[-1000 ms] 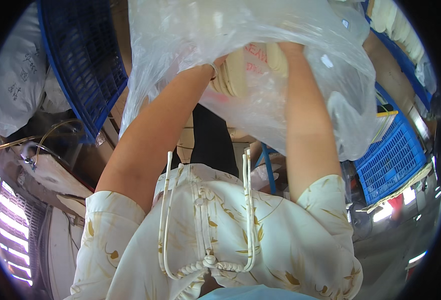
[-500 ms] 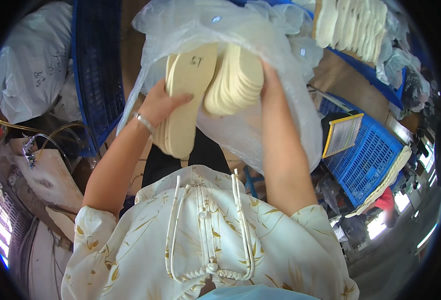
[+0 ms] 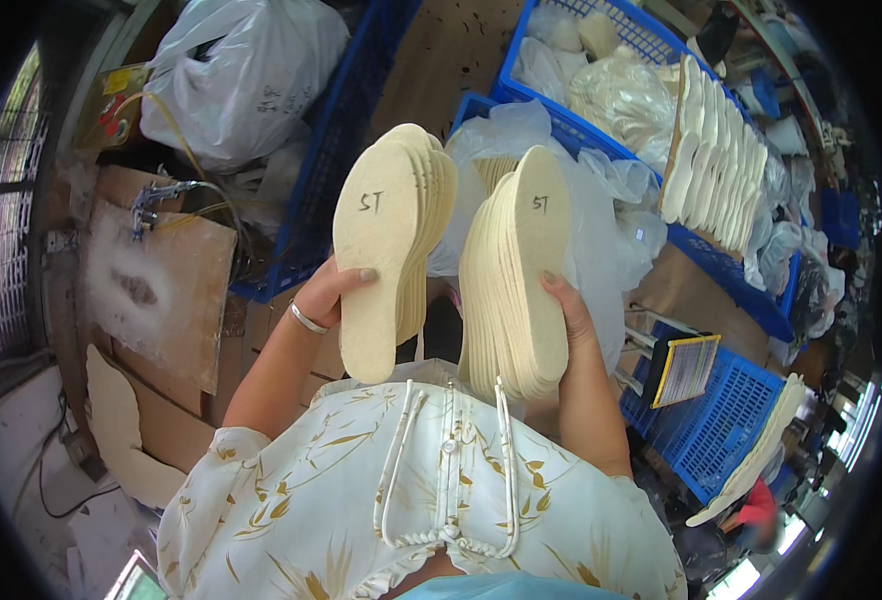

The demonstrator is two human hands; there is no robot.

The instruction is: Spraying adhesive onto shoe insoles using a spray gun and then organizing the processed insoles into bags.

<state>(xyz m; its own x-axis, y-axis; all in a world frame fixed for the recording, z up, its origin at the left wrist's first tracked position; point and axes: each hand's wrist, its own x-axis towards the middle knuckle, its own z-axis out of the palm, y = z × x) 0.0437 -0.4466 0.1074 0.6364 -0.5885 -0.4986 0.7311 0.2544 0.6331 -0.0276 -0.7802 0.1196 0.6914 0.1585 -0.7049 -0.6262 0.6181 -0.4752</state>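
Note:
My left hand (image 3: 333,292) is closed round a stack of cream insoles (image 3: 379,215), its thumb lying across the top one. My right hand (image 3: 571,318) grips a second, thicker stack of insoles (image 3: 533,240), thumb on its upper face. Both stacks are held up side by side in front of my body, apart from each other, toes pointing away from me. Each top insole bears a small handwritten mark near its toe. Behind the right stack lies a translucent plastic bag (image 3: 601,235), with more insoles (image 3: 497,172) partly showing in it.
Blue crates (image 3: 521,60) holding bagged goods stand ahead and right, with a row of cream insoles (image 3: 716,150) on board. A blue crate (image 3: 726,420) and yellow-framed screen (image 3: 686,370) are at right. Far left are a white bag (image 3: 236,75), a spray gun (image 3: 156,205) and a stained board (image 3: 156,290).
Both stacks have come out of the plastic bag's mouth and toward my body. They now stand apart with their top faces showing. The bag sits lower, behind them. The view has shifted.

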